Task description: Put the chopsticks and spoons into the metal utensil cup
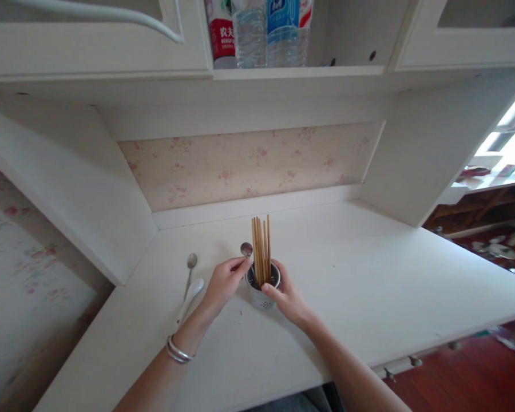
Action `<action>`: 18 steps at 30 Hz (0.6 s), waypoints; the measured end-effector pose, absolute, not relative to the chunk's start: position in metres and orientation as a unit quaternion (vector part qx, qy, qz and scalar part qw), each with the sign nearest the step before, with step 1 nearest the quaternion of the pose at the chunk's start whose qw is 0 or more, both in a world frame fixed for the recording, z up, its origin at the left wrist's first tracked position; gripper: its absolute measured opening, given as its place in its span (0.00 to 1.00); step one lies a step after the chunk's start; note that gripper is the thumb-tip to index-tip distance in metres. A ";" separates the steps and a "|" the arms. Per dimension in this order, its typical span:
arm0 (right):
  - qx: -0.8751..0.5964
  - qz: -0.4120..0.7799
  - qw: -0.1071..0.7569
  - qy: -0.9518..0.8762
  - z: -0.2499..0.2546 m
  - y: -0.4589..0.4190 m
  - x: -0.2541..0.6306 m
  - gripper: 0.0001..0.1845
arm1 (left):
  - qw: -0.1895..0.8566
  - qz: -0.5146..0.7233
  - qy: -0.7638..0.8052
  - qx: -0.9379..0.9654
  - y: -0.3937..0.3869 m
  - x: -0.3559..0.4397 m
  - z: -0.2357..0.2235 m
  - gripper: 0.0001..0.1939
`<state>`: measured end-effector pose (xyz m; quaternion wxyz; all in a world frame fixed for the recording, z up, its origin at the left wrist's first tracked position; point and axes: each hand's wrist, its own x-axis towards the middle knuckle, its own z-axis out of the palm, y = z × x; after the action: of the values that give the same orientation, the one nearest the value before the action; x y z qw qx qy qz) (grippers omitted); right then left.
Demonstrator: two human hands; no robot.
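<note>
A small metal holder cup (261, 298) stands on the white desk (369, 286) with several wooden chopsticks (261, 252) upright in it. My right hand (288, 297) is wrapped round the cup's right side, thumb on its front. My left hand (225, 280) pinches the handle of a metal spoon (246, 249) whose bowl points up, its handle going down into the cup. Silver bangles (178, 350) circle my left wrist.
A metal spoon (191, 269) and a white ceramic spoon (190, 297) lie on the desk left of my left hand. Water bottles (266, 31) stand on the shelf above. A cupboard side slopes at the left; wooden floor lies past the desk's right edge.
</note>
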<state>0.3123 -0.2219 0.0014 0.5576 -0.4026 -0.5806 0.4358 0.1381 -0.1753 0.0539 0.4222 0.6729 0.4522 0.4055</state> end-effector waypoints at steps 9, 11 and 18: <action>-0.399 0.434 0.583 -0.559 -0.005 -0.221 0.305 0.32 | 0.634 0.434 0.255 0.586 -0.198 0.147 0.023 0.45; -0.417 0.387 0.605 -0.557 -0.006 -0.224 0.304 0.31 | 0.628 0.439 0.253 0.591 -0.200 0.151 0.017 0.43; -0.410 0.024 0.630 -0.659 0.049 -0.254 0.273 0.18 | 0.585 0.445 0.284 0.616 -0.203 0.152 0.017 0.33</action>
<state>0.2733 -0.2537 0.0489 0.6301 -0.4096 -0.6593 0.0236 0.1515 -0.2030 0.0167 0.5851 0.6160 0.2838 0.4446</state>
